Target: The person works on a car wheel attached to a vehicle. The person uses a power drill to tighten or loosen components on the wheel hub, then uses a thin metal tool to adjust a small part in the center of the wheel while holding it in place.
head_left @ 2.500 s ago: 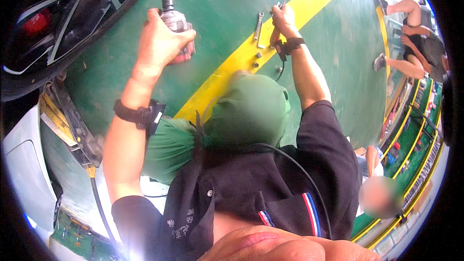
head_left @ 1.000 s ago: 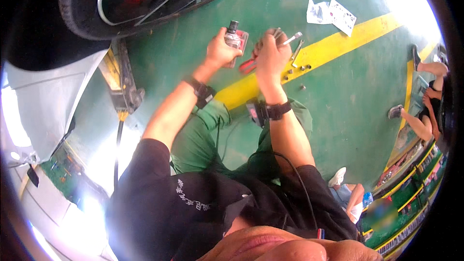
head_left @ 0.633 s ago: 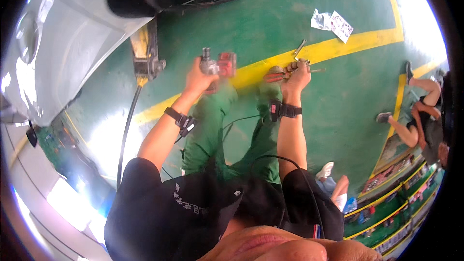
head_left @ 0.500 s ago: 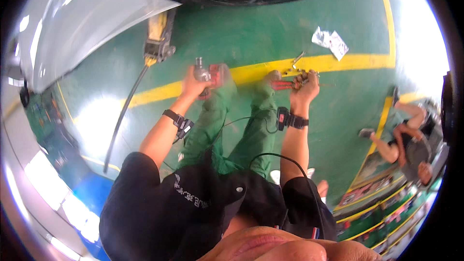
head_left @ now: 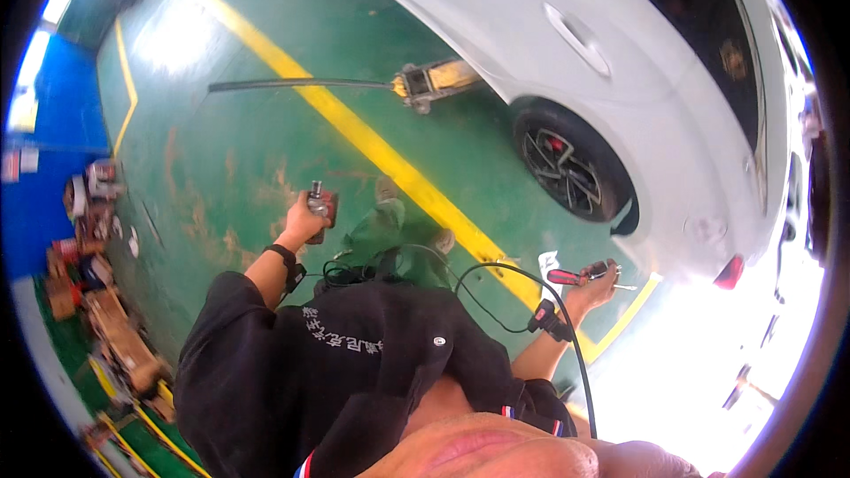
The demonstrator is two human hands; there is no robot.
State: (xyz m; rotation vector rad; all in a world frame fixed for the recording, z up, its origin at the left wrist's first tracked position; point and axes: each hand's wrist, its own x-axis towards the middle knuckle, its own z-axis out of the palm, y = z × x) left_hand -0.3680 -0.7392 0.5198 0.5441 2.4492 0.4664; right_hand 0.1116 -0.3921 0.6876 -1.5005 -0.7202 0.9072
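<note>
My left hand (head_left: 303, 221) is wrapped round a red and black cordless impact wrench (head_left: 328, 207), with a metal socket (head_left: 316, 187) on its tip. Out to the right, my right hand (head_left: 598, 287) is closed on a red-handled screwdriver (head_left: 563, 277) and small metal pieces, partly hidden by the fingers. A thin metal shaft sticks out past that hand. White paper (head_left: 549, 262) lies on the floor beside the screwdriver handle.
A white car (head_left: 655, 115) with a dark wheel (head_left: 575, 159) stands ahead and right. A yellow floor jack (head_left: 434, 85) reaches under it, its long handle pointing left. Boxes (head_left: 119, 336) line the left side. A black cable (head_left: 567, 319) arches near my right arm.
The view has swung left, putting the car and jack further right. Both hands still hold their tools, and the right one is now further out to the side. A seated person has left the view.
</note>
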